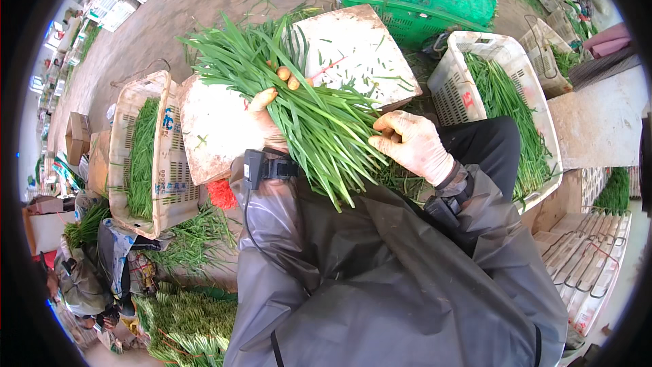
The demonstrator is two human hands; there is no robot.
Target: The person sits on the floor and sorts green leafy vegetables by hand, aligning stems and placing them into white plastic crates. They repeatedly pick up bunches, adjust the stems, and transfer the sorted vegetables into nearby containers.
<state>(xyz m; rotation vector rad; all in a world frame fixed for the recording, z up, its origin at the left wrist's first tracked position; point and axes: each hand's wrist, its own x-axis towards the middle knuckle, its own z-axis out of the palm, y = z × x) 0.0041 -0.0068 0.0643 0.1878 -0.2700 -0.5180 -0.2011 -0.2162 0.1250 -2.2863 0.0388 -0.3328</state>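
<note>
My left hand (267, 117), in a thin pale glove with stained fingertips, grips a thick bunch of green garlic chives (316, 117) around its middle. Leafy tips fan out to the upper left. The paler stalk ends point down and right over my lap. My right hand (415, 145), gloved too, has its thumb and forefinger at the edge of those stalk ends; whether a stalk is pinched between them is unclear. Below the bunch is a white-topped block (214, 127). Another white-topped block (356, 41) behind it carries cut leaf bits and a thin red tie (331, 69).
White plastic crates of chives stand at left (163, 163) and right (458, 81). A green crate (412, 25), partly covered by a green sack, is beyond the blocks. Loose leaves (198, 244) and red strands (221, 194) lie at left, with bundled chives (188, 316) nearer me.
</note>
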